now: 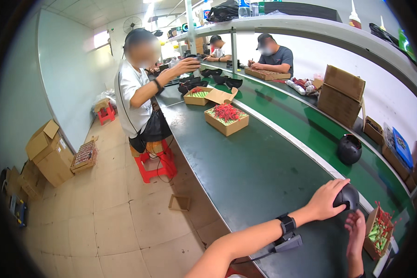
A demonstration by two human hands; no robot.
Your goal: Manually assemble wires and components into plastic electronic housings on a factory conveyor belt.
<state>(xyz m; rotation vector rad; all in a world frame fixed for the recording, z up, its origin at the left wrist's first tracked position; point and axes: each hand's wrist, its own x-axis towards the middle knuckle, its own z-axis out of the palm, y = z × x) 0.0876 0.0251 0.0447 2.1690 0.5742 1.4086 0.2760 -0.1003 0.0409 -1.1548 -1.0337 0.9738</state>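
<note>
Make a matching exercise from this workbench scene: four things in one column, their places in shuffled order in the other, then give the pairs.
Things:
1. left hand
2. right hand
3. second black dome
4. red stool

Places:
A. on the floor beside the bench
B. alone on the green belt
C. on top of the near black dome
D. just below the near black dome

Pairs: 1-C, 2-D, 3-B, 4-A

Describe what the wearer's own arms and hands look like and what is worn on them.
Both forearms are bare, with no sleeves or gloves in view. The left hand has a black wrist strap carrying a small dark device, with a thin dark cable trailing from it. The right hand wears nothing visible.
</note>
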